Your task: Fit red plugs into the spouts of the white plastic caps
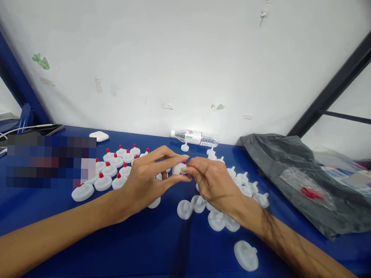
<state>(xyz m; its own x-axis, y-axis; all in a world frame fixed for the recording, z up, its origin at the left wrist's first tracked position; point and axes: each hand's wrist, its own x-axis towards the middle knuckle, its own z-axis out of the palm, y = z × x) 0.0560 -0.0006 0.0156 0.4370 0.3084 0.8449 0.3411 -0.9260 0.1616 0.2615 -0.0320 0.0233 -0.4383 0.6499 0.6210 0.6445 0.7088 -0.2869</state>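
Near the middle of the head view, my left hand (149,176) pinches a white plastic spouted lid (176,168) between thumb and fingers. My right hand (212,182) meets it from the right, thumb and index finger pressed together at the spout end. What those right fingertips hold is hidden. A speck of red shows beside them; I cannot tell whether it belongs to the held lid. Left of my hands stand several white lids with red caps (103,181). Around and behind my right hand lie several lids with bare spouts (216,219).
Everything rests on a blue table (133,250). Against the wall lies a clear plastic bottle (203,138). At right, a dark grey bag (273,158) carries a clear pouch of small red pieces (313,194). One loose lid (246,255) is near the front edge. A white case (98,136) sits back left.
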